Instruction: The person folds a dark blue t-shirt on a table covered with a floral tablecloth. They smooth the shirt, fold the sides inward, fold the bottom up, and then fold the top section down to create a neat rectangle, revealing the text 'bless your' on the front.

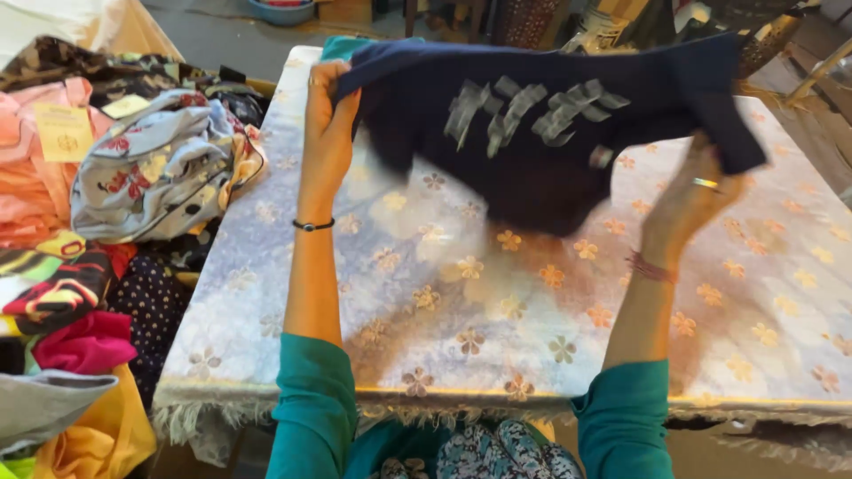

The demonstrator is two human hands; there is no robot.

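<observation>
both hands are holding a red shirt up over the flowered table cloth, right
Not quite: the shirt is dark navy blue with grey print, not red. The head view shows the left hand and right hand holding it up over the flowered table cloth.

You have one dark navy cloth garment with pale grey printed strokes [532, 133] held up over one bench covered in a pale floral cloth [461, 293]. You wear one thin black wrist band [312, 225], one red thread bracelet [650, 267] and one metal finger ring [706, 184]. At your left sits one heap of mixed coloured clothes [115, 222], too tangled to count singly.
</observation>
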